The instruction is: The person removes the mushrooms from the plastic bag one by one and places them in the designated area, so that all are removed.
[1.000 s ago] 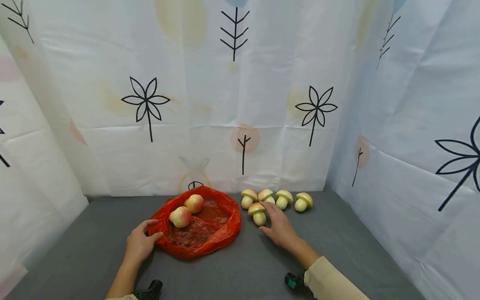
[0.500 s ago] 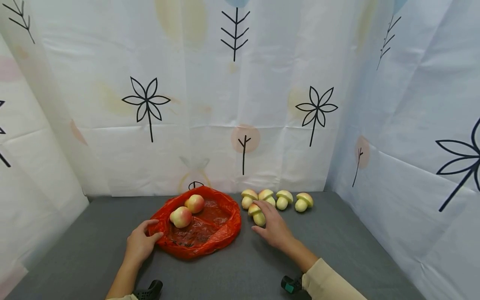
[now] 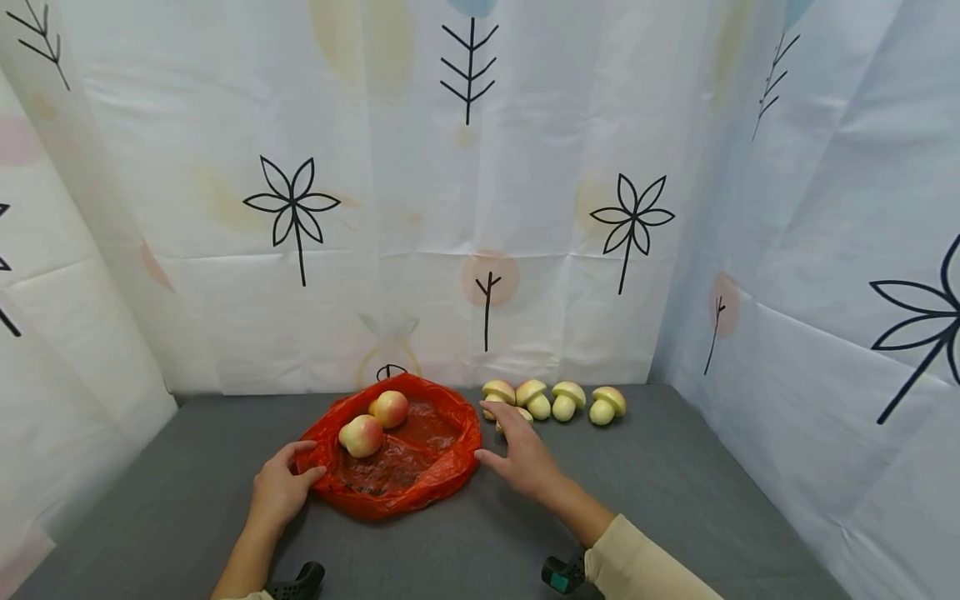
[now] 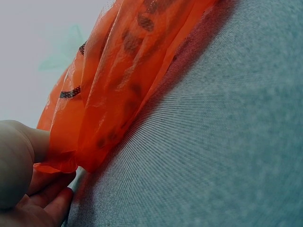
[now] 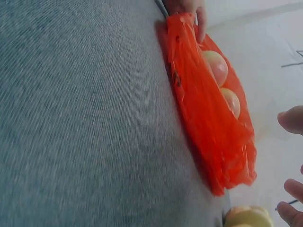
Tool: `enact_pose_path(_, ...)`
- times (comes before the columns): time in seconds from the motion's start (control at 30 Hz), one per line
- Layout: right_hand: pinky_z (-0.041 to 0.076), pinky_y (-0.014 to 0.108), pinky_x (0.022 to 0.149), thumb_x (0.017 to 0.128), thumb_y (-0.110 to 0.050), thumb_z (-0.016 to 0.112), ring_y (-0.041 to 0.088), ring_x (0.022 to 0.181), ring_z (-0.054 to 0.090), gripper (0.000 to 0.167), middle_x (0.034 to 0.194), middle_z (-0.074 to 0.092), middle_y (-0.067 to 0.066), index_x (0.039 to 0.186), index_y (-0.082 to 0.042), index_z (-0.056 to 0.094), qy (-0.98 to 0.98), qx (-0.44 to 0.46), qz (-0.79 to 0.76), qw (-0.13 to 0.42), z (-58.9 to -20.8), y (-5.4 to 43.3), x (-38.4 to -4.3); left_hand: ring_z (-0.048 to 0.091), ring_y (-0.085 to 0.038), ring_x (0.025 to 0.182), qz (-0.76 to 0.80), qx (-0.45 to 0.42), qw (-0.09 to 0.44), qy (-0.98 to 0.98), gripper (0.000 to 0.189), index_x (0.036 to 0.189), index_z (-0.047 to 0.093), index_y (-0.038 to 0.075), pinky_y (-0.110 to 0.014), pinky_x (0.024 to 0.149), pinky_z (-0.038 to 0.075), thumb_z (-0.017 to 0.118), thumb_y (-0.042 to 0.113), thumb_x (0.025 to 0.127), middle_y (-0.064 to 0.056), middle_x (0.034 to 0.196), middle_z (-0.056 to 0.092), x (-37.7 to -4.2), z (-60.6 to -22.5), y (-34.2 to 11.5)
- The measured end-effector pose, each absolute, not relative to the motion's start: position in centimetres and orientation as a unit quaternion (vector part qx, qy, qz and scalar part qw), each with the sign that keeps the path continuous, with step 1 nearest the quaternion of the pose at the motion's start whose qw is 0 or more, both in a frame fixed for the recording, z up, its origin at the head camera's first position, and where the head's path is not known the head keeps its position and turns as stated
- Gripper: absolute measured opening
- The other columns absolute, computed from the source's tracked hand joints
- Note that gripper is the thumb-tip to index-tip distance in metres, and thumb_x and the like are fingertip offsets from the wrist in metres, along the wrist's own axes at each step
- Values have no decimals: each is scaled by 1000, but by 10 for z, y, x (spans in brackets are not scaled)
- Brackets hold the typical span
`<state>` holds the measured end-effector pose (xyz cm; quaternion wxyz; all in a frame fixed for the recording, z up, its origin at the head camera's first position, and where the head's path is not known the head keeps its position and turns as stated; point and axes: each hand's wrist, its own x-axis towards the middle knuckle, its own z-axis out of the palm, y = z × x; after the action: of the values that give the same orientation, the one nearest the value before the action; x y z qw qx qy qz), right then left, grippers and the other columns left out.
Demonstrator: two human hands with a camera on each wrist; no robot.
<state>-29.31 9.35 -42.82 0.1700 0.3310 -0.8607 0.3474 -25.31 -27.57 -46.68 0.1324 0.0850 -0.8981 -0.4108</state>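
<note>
A red plastic bag [image 3: 438, 487] lies wide-mouthed on the grey table, its rim rolled into a ring. My left hand [image 3: 281, 492] pinches its left rim; in the left wrist view the thumb [image 4: 40, 144] presses the thin film against the fingers. Inside are two rounded yellow pieces with a red blush, a nearer one [image 3: 363, 436] and a farther one [image 3: 391, 408]. Fingers and thumb apart, my right hand [image 3: 528, 458] holds nothing, its tips at the bag's right rim. Behind it a yellow-green toy mushroom [image 3: 523, 414] is partly hidden.
A row of several more toy mushrooms [image 3: 567, 401] stands along the back of the table [image 3: 420, 558], right of the bag. The rightmost mushroom [image 3: 607, 406] sits a little apart. A patterned white curtain [image 3: 420, 183] encloses the back and sides.
My right hand has moved left from beside the front mushroom to the bag's right rim, now covering part of that mushroom. The left hand and the bag have stayed put.
</note>
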Motion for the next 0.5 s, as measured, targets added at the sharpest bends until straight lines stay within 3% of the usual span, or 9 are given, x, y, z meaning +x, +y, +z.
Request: enact_pose_path(0.5, 40, 46, 102, 86, -15, 75, 28, 128, 45, 65, 141, 47, 12, 142, -5, 44, -857, 352, 345, 151, -422, 60, -299, 47, -49, 114, -412, 93, 127, -897, 47, 130, 54, 1, -61, 91, 38, 70, 17, 89, -33, 130, 51, -254, -467, -276)
